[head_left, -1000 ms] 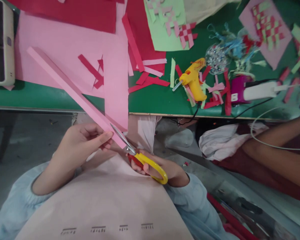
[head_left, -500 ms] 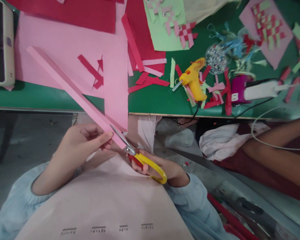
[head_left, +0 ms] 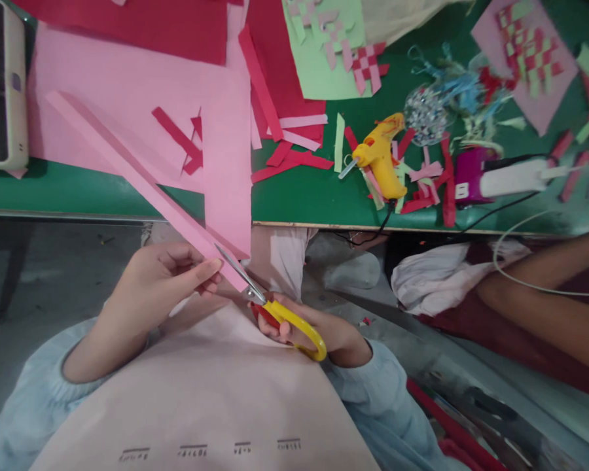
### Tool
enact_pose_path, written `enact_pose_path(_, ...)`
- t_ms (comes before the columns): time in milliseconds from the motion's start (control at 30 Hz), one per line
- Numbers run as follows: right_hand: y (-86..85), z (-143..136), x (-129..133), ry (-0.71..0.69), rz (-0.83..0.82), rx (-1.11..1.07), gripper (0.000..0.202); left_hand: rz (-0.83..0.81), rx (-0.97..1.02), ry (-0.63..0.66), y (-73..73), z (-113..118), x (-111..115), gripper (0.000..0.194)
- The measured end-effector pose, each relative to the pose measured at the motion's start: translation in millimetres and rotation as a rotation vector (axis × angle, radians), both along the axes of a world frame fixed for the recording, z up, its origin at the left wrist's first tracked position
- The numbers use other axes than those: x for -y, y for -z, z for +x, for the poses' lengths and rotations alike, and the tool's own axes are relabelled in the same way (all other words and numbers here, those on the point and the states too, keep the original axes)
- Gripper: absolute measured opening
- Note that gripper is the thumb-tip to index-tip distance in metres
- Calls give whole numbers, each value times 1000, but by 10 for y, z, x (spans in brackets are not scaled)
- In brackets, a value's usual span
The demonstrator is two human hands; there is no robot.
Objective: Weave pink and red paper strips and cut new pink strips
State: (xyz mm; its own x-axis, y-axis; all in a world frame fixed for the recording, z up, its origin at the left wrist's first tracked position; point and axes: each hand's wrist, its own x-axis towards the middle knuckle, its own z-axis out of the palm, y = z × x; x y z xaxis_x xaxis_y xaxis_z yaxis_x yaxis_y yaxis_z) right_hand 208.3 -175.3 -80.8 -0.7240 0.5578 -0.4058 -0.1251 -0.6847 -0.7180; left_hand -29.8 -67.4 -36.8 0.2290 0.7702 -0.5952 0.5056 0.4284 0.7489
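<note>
My left hand [head_left: 169, 281] pinches a long pink paper strip [head_left: 142, 190] near its lower end, between thumb and fingers. The strip slants up to the left, over the table edge and onto a larger pink sheet [head_left: 93, 78]. Yellow-handled scissors [head_left: 299, 324] are in my right hand [head_left: 275, 320], its fingers in the loops. Their blades lie along the strip at its lower end, just right of my left thumb. Part of the lower blade is hidden by the paper. Red paper scraps [head_left: 179, 137] lie on the pink sheet.
On the green table [head_left: 285, 203] lie a yellow glue gun [head_left: 383, 157], red paper strips [head_left: 260, 85], a light green sheet [head_left: 319, 72] with woven pieces, a bead container [head_left: 426, 114] and a purple plug adapter [head_left: 474, 173]. A phone [head_left: 4, 85] lies left. Another person's arm [head_left: 544, 301] is at right.
The upper end of the pink strip has shifted slightly to the left. Both hands and the scissors stay almost in the same place.
</note>
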Motion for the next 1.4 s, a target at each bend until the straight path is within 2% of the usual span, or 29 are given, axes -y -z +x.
enact_pose_path(133,22,-28,-8,114,79,-127,43,-18,21,21,34,-2,0,27)
enact_pose_path(233,10,-42,-23,139,105,-154,46,-27,55,17,37,12,-1,27)
enact_pose_path(333,-15,-40,-37,140,95,-166,40,-30,56,15,26,29,-3,27)
enact_pose_path(800,-67,-31,-65,101,45,-139,38,-32,59,11,7,44,-12,26)
enact_pose_path(1000,-109,-47,-96,107,-98,-147,46,-15,80,14,15,42,-7,25)
enact_pose_path(1167,-98,-61,-86,131,-41,-121,53,10,114,27,-21,75,-16,28)
enact_pose_path(1400,-59,-60,-59,128,23,-144,46,5,97,35,-5,72,-18,28)
